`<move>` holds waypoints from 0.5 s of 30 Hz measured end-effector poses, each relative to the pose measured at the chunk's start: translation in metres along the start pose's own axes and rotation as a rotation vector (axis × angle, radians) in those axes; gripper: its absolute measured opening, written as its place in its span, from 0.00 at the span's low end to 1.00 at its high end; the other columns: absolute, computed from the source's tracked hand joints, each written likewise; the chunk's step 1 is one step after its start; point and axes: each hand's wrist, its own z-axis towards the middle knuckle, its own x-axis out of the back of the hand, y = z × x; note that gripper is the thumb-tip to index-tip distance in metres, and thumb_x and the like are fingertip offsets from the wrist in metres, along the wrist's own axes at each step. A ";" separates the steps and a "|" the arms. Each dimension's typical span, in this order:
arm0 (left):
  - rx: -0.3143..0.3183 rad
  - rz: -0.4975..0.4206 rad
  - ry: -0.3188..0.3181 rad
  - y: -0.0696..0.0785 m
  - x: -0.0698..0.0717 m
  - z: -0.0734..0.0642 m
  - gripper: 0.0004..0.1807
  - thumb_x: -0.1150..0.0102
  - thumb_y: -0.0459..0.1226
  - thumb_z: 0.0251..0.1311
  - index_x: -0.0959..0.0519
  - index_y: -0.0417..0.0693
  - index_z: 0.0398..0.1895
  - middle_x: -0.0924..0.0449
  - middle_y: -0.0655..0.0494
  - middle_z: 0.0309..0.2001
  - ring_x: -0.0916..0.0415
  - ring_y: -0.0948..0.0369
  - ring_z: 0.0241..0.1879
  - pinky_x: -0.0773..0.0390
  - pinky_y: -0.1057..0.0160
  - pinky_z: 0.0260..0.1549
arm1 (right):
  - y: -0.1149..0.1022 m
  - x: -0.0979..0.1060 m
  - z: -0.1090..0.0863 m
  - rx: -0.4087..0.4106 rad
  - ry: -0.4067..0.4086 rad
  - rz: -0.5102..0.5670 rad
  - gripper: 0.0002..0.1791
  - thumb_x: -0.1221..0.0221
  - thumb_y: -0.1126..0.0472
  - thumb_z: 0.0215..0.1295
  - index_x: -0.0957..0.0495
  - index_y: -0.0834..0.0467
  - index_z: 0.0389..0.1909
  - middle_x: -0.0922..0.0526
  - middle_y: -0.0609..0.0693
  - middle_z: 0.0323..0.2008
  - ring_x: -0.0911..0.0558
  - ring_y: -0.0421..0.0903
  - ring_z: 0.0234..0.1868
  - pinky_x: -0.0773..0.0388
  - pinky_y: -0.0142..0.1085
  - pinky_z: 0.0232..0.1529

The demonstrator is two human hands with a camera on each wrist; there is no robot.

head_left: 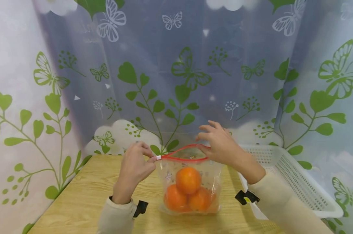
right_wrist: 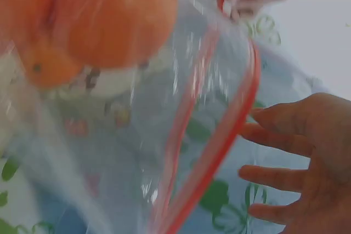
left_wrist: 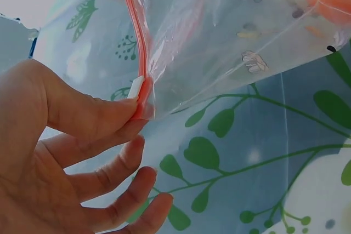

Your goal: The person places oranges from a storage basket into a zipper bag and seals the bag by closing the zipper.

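A clear zip bag (head_left: 214,182) with a red zip strip stands on the wooden table, its mouth parted in a narrow gap. Several oranges (head_left: 188,180) are piled at the bottom of it. My left hand (head_left: 135,165) pinches the bag's left top corner between thumb and forefinger, right at the white slider (left_wrist: 136,87); its other fingers spread loosely below in the left wrist view. At the other end of the mouth is my right hand (head_left: 220,143), fingers extended and apart, with thumb and forefinger tips at the red edge (right_wrist: 241,108).
A white perforated plastic basket (head_left: 299,182) stands to the right, partly behind my right forearm. The wooden table (head_left: 77,201) extends to the left of the bag. A patterned cloth (head_left: 153,39) with leaves and butterflies hangs behind and at both sides.
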 end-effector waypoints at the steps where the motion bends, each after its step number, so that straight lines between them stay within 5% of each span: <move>1: -0.005 0.002 0.003 0.001 0.000 0.000 0.06 0.31 0.30 0.53 0.09 0.46 0.23 0.17 0.53 0.40 0.25 0.49 0.44 0.23 0.53 0.41 | -0.009 -0.002 0.005 0.018 0.017 0.001 0.07 0.30 0.59 0.65 0.12 0.51 0.43 0.20 0.61 0.64 0.34 0.73 0.73 0.29 0.76 0.62; 5: -0.025 0.001 0.018 0.004 0.000 0.001 0.05 0.30 0.29 0.53 0.09 0.45 0.23 0.17 0.53 0.40 0.24 0.48 0.44 0.21 0.50 0.41 | -0.039 -0.015 0.022 0.077 0.023 0.023 0.11 0.27 0.53 0.62 0.11 0.48 0.44 0.23 0.58 0.69 0.43 0.72 0.79 0.41 0.81 0.67; 9: -0.051 0.022 0.038 0.007 -0.001 0.001 0.05 0.29 0.29 0.52 0.10 0.44 0.21 0.17 0.51 0.40 0.25 0.47 0.44 0.20 0.46 0.43 | -0.059 -0.030 0.033 0.063 -0.083 0.021 0.18 0.28 0.48 0.62 0.12 0.45 0.52 0.33 0.58 0.76 0.58 0.70 0.83 0.59 0.86 0.68; 15: -0.091 0.111 0.089 0.010 -0.002 0.001 0.06 0.28 0.30 0.51 0.09 0.46 0.19 0.15 0.48 0.52 0.30 0.38 0.65 0.31 0.23 0.60 | -0.074 -0.049 0.043 0.066 -0.087 -0.031 0.15 0.29 0.47 0.62 0.10 0.42 0.49 0.36 0.56 0.79 0.64 0.68 0.84 0.65 0.87 0.67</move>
